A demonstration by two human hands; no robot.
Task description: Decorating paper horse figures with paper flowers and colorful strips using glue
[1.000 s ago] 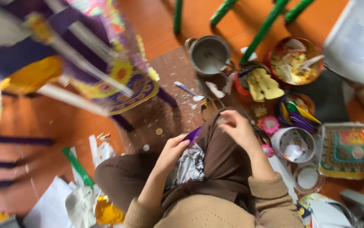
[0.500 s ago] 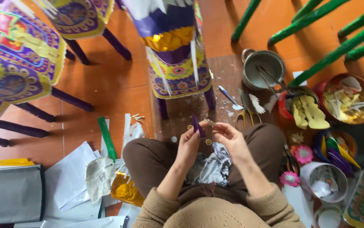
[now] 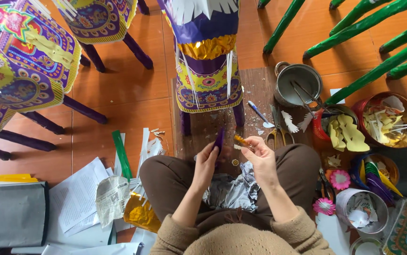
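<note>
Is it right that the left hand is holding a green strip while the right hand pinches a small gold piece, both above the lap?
Not quite. The strip in the left hand is purple, not green, as the head view shows. The rest holds: the right hand pinches a small gold piece, both above the lap.

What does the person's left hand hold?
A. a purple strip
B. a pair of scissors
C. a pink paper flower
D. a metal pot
A: the left hand pinches a narrow purple strip upright, while the scissors, pink paper flower and metal pot lie apart on the floor.
</note>
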